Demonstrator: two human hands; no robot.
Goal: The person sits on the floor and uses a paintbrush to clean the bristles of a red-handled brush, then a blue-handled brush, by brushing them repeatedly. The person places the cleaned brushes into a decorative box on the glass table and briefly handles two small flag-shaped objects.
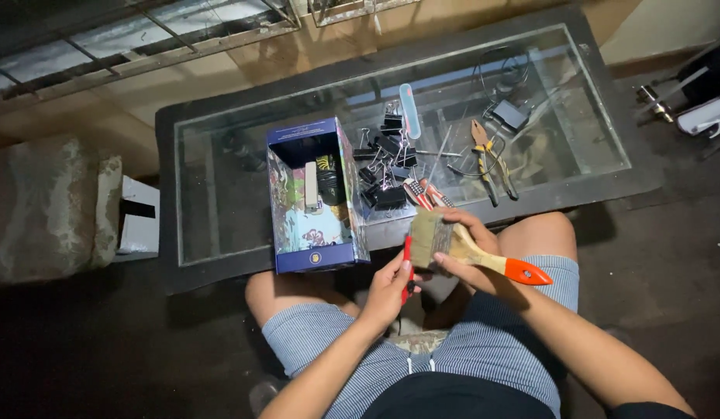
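My right hand point(467, 252) grips a wide paintbrush point(453, 247) with a pale wooden handle and an orange-red tip, bristles pointing left. A thin red tool point(407, 268), held upright just below the bristles, is pinched in my left hand point(389, 289). Both hands hover over my lap at the near edge of a glass-topped table point(220, 225). An open blue patterned box point(313, 194) stands on the glass just left of my hands, with a pale bar and dark items inside.
On the glass lie several black binder clips point(383, 167), a pale blue tube point(409, 110), pliers point(488, 159), cables with a small adapter point(509, 115) and a striped item point(422, 194). A worn cushion point(50, 206) sits left, metal objects point(685, 101) right.
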